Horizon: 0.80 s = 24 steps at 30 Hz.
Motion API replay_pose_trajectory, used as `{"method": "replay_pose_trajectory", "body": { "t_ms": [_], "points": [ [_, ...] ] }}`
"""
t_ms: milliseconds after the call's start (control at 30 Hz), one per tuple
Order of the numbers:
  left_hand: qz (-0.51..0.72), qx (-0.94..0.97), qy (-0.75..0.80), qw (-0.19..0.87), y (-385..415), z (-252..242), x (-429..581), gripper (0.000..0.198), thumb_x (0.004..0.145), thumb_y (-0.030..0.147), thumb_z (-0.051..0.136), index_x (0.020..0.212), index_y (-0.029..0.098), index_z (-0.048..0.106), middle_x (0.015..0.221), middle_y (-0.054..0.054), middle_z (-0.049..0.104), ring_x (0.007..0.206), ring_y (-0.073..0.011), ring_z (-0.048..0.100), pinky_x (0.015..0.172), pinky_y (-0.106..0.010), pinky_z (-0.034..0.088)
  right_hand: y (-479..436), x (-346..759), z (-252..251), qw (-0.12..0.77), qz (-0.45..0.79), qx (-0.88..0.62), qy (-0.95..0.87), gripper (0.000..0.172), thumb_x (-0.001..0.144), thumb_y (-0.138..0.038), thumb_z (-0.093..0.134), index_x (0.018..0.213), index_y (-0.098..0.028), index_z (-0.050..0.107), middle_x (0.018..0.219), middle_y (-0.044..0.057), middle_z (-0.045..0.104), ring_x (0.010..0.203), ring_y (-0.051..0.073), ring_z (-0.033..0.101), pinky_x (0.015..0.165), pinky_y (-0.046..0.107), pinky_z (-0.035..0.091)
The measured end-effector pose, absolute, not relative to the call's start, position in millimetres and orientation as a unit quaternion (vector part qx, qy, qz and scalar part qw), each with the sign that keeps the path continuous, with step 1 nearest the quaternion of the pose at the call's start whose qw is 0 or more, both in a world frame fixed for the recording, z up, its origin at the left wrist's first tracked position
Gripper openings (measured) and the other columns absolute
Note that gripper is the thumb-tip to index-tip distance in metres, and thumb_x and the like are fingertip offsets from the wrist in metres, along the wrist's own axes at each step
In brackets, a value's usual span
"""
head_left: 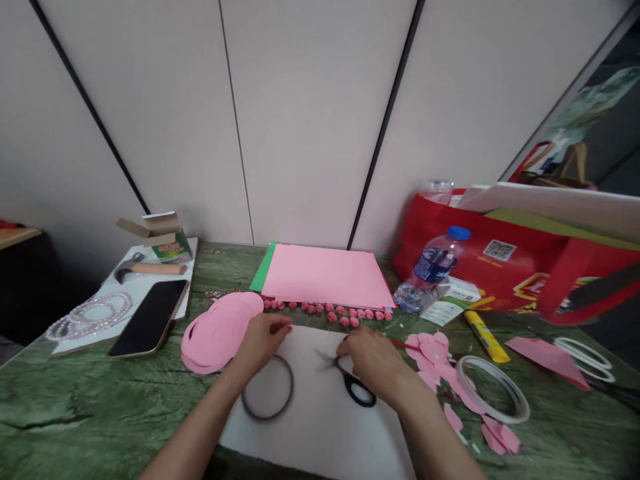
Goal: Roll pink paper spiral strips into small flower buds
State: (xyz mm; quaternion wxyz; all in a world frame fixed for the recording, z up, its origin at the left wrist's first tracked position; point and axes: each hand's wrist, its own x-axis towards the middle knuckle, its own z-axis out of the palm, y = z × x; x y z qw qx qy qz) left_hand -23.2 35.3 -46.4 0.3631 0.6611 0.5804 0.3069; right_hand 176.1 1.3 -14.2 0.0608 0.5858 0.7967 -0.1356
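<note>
My left hand is closed in a pinch, with a small pink rolled-paper rose just showing at the fingertips. It hovers over the top left of a white sheet. Below it, a thin brown ring lies on that sheet. My right hand is curled over the black-handled scissors, their blades pointing left and one handle loop partly covered by my fingers. Behind both hands runs a row of pink paper roses. From behind the right hand a thin red stick sticks out.
Pink paper spirals lie left, pink scraps and a tape roll right. Farther left are a phone, beads and a hammer. A bottle and red bag stand back right, near a glue stick.
</note>
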Motion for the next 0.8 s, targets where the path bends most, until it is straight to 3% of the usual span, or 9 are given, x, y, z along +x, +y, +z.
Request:
{"method": "replay_pose_trajectory", "body": {
  "t_ms": [133,333,533,800],
  "points": [
    [0.337,0.655,0.565,0.371,31,-36,-19,0.027,0.07,0.029,0.055,0.088,0.014,0.069,0.081,-0.007,0.071,0.075,-0.0206,0.062,0.067,-0.028,0.046,8,171,-28,-0.013,-0.127,0.6,0.79,0.022,0.072,-0.009,0.051,0.082,-0.019,0.068,0.091,0.012,0.062,0.088,0.026,0.056,0.068,0.031,0.038],
    [0.372,0.622,0.532,0.437,26,-28,-14,0.029,0.069,0.029,0.057,0.091,0.013,0.069,0.072,-0.005,0.069,0.07,-0.0179,0.061,0.063,-0.026,0.046,16,166,-55,-0.116,-0.229,0.584,0.77,0.017,0.076,-0.016,0.05,0.087,-0.014,0.063,0.098,0.011,0.053,0.084,0.019,0.056,0.072,0.026,0.038],
    [0.382,0.616,0.519,0.453,25,-27,-12,0.024,0.07,0.027,0.057,0.087,0.015,0.069,0.07,-0.004,0.068,0.066,-0.0161,0.06,0.06,-0.025,0.046,16,165,-58,-0.132,-0.26,0.577,0.763,0.013,0.075,-0.015,0.052,0.08,-0.013,0.063,0.09,0.01,0.054,0.08,0.018,0.057,0.071,0.025,0.039],
    [0.377,0.618,0.483,0.493,24,-28,-9,0.018,0.069,0.024,0.058,0.08,0.013,0.067,0.071,-0.006,0.069,0.064,-0.0165,0.061,0.059,-0.026,0.048,16,162,-55,-0.084,-0.23,0.579,0.778,0.015,0.077,-0.016,0.047,0.077,-0.013,0.062,0.088,0.01,0.057,0.077,0.018,0.058,0.066,0.026,0.037]
  ]
}}
